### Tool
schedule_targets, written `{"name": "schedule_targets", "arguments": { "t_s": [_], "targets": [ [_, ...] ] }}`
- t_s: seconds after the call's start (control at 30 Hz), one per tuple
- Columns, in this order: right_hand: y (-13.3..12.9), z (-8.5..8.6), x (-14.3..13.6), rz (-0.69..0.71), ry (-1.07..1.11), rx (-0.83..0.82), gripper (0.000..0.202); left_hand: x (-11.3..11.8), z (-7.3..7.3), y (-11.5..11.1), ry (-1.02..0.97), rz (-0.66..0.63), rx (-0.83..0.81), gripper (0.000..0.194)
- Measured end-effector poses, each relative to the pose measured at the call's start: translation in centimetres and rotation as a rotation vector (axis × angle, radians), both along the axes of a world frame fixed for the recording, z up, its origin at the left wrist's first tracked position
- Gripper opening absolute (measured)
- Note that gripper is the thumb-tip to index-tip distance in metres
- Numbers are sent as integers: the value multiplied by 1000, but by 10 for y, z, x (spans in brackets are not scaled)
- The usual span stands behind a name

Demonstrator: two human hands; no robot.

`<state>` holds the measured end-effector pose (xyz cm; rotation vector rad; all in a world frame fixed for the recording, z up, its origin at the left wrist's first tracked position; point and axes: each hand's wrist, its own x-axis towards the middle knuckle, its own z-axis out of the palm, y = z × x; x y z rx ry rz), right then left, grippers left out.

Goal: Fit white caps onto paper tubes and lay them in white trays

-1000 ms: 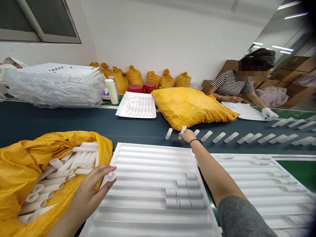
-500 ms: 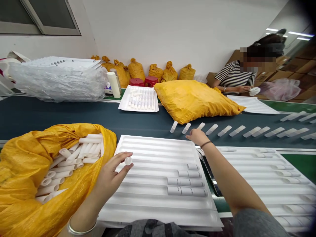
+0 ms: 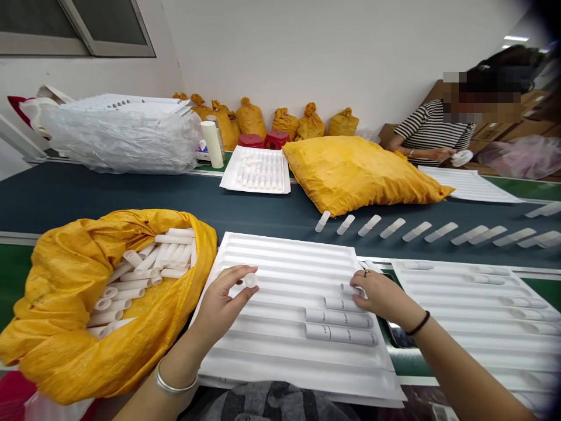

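Observation:
My left hand (image 3: 223, 304) pinches a small, translucent round piece (image 3: 250, 280) between thumb and fingers, end-on to me, above the left part of a white ribbed tray (image 3: 263, 356). Its length is hidden, so I cannot tell whether it is a cap or a tube. At the tray's right side, my right hand (image 3: 385, 295) has its fingers closed on the right end of a short grey printed tube (image 3: 347, 289) lying in a groove. Nearer to me lie a longer printed tube (image 3: 335, 303) and two full-length ones (image 3: 337, 317).
On the left, an open yellow sack (image 3: 56, 292) holds many white tubes (image 3: 127, 285). Translucent tubes (image 3: 392, 228) stand in a row on the dark conveyor (image 3: 272, 219), beside a full yellow sack (image 3: 359, 172). Another tray (image 3: 460, 327) lies right; a person (image 3: 433, 126) works across the belt.
My right hand has come back from the row of tubes on the belt to the tray and now grips the short printed tube. My left hand still pinches its piece. The view has shifted slightly.

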<state>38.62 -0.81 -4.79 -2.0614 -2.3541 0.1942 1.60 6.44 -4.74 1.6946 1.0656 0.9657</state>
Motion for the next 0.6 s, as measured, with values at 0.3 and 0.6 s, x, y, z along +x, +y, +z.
{"name": "schedule_targets", "arguments": {
  "t_s": [0.3,0.6],
  "targets": [
    [14,34,-109,93,937,-111,20,19,1,-10,-847,91,-705,46],
    [36,48,-129,486,806,259,40,6,4,-12,-205,-25,-366,29]
  ]
}}
